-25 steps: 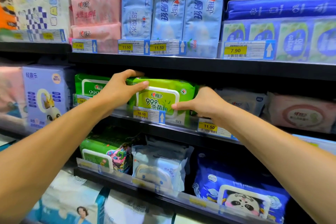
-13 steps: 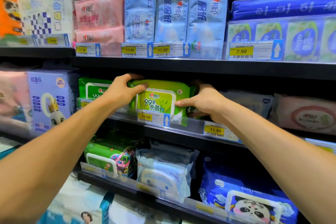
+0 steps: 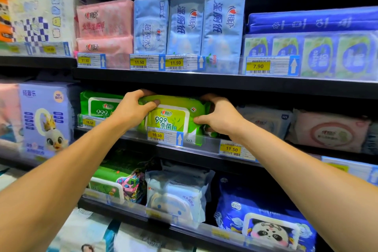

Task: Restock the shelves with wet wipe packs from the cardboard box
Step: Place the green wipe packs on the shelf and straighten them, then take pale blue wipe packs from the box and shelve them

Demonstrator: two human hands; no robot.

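Left hand (image 3: 133, 108): sits higher than a second ago, fingers curled over the top-left corner of the green pack (image 3: 173, 117).
Right hand (image 3: 221, 117): pinches the pack's right end.
Green pack: at the front of the middle shelf (image 3: 196, 155), behind the price rail (image 3: 210, 143).
Push: I should slide it back level, flush beside its twin (image 3: 98, 106).

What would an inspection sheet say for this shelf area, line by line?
Surface: middle shelf, dark, with a clear front rail that carries the 10.50 price tag.
Job's things: green wipe pack stands on the middle shelf behind that tag; second green pack to its left; cardboard box not in view.
Clutter: nothing seen.
Grippers: left hand grips the pack's upper left corner; right hand grips its right end.
Cables: nothing seen.
Surroundings: pink packs on the shelf above; panda pack on the shelf below.
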